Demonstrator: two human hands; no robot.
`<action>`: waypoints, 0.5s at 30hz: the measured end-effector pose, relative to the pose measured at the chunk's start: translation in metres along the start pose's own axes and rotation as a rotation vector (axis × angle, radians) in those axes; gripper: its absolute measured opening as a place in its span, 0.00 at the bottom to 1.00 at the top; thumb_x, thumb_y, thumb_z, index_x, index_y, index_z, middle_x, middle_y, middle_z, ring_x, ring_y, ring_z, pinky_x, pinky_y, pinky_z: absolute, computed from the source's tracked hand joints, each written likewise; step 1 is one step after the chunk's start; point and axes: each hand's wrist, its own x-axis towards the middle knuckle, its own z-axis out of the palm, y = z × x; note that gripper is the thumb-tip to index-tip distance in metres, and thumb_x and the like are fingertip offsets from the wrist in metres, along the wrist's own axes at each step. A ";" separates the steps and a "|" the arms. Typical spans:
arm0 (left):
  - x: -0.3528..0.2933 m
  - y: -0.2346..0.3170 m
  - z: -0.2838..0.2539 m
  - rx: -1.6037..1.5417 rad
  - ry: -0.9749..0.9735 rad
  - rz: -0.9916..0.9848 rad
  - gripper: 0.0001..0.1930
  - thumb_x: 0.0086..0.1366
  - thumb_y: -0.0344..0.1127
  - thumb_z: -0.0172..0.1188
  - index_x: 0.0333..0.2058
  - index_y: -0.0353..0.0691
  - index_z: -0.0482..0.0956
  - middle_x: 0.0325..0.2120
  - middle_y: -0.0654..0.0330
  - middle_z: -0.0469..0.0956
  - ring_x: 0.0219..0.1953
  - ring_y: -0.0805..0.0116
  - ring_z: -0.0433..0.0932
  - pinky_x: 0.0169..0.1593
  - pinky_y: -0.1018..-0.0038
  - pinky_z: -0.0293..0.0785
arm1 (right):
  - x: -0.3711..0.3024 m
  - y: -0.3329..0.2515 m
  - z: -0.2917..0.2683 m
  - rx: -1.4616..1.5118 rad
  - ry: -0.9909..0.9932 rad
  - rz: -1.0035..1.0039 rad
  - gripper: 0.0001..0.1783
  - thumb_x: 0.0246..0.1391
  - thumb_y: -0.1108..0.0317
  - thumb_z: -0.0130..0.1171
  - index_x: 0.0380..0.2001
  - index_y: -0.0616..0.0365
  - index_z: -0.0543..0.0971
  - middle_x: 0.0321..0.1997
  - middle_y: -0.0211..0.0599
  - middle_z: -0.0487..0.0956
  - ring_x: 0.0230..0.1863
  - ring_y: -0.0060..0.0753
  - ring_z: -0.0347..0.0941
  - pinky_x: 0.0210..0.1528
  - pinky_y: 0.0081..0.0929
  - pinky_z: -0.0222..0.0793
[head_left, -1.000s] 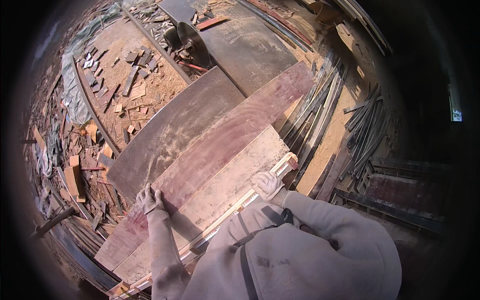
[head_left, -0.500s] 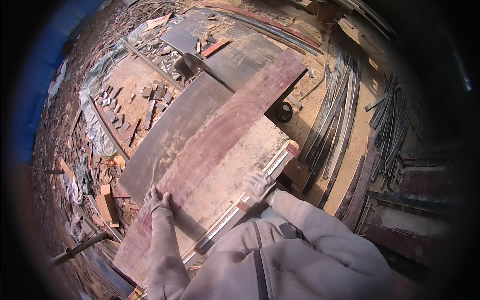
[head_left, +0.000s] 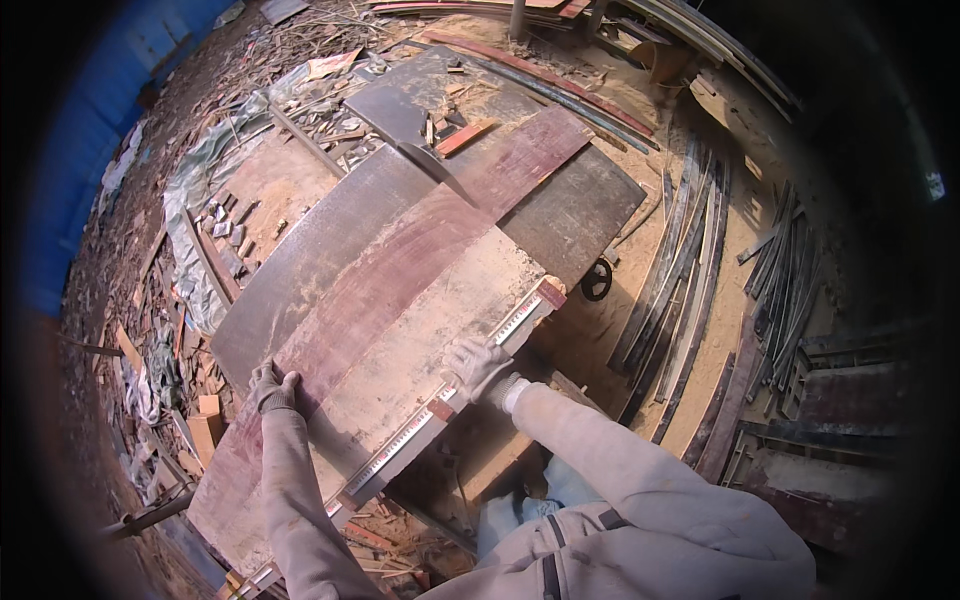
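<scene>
A large flat board (head_left: 395, 290), maroon with a beige near strip, lies on a metal saw table (head_left: 330, 225). My left hand (head_left: 272, 388), in a pale work glove, rests at the board's far-left edge with the thumb apart from the fingers. Near the board's closer edge lies my gloved right hand (head_left: 478, 368), its fingers flat across the top beside a measuring scale (head_left: 405, 440); its thumb is hard to see. A saw blade (head_left: 425, 162) stands up at the board's far edge. Whether it has entered the wood I cannot tell.
Wood offcuts (head_left: 465, 138) and sawdust lie on the far tabletop. Long strips (head_left: 680, 270) are stacked on the right, with a handwheel (head_left: 597, 280) below the table. Scraps and plastic sheeting (head_left: 185, 230) litter the left ground. A blue wall (head_left: 110, 110) stands beyond.
The board and both hands now sit further left in the picture. More dark tabletop shows right of the board's far part. The whole view has shifted too.
</scene>
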 end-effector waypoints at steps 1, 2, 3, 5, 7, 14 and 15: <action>-0.001 0.002 -0.005 0.034 0.006 -0.001 0.38 0.50 0.45 0.78 0.62 0.50 0.78 0.55 0.54 0.76 0.61 0.50 0.72 0.66 0.58 0.68 | 0.000 -0.001 -0.005 0.001 0.027 0.006 0.17 0.63 0.52 0.58 0.39 0.54 0.84 0.49 0.39 0.84 0.53 0.44 0.77 0.56 0.44 0.71; -0.006 0.004 -0.009 0.036 0.019 0.011 0.38 0.51 0.46 0.78 0.62 0.49 0.77 0.56 0.53 0.76 0.61 0.49 0.71 0.66 0.58 0.68 | -0.003 -0.003 -0.012 -0.019 0.023 0.015 0.18 0.64 0.50 0.57 0.40 0.53 0.84 0.49 0.39 0.83 0.53 0.45 0.77 0.56 0.45 0.71; -0.009 0.005 -0.014 0.050 0.003 0.018 0.39 0.52 0.47 0.76 0.63 0.49 0.76 0.59 0.52 0.75 0.63 0.48 0.70 0.68 0.58 0.67 | -0.006 -0.004 -0.019 -0.036 0.012 0.017 0.19 0.64 0.50 0.57 0.40 0.54 0.84 0.48 0.39 0.83 0.54 0.44 0.77 0.56 0.44 0.71; -0.013 0.006 -0.021 0.058 0.011 0.017 0.40 0.53 0.47 0.76 0.65 0.47 0.75 0.60 0.52 0.74 0.64 0.48 0.70 0.69 0.58 0.66 | -0.006 -0.007 -0.026 -0.023 -0.165 0.103 0.21 0.64 0.49 0.57 0.42 0.55 0.84 0.48 0.38 0.83 0.55 0.43 0.77 0.56 0.43 0.71; -0.004 0.002 -0.022 0.077 -0.022 -0.020 0.40 0.54 0.48 0.76 0.65 0.45 0.75 0.60 0.52 0.74 0.64 0.48 0.69 0.69 0.59 0.65 | 0.003 -0.008 -0.020 -0.021 -0.112 0.077 0.20 0.65 0.49 0.56 0.43 0.54 0.83 0.49 0.39 0.83 0.56 0.43 0.77 0.57 0.42 0.71; 0.035 -0.022 0.003 0.092 -0.006 -0.007 0.40 0.55 0.52 0.75 0.65 0.47 0.75 0.61 0.52 0.73 0.65 0.49 0.69 0.69 0.57 0.66 | 0.031 -0.001 0.041 -0.078 -0.100 0.065 0.19 0.67 0.51 0.53 0.42 0.54 0.82 0.45 0.40 0.83 0.52 0.45 0.78 0.61 0.41 0.68; 0.019 -0.024 0.005 0.069 -0.001 0.008 0.40 0.55 0.52 0.75 0.65 0.47 0.74 0.61 0.53 0.73 0.65 0.49 0.69 0.69 0.56 0.66 | 0.016 -0.003 0.040 -0.066 -0.061 0.029 0.18 0.67 0.52 0.54 0.42 0.55 0.82 0.44 0.41 0.83 0.51 0.46 0.78 0.61 0.42 0.69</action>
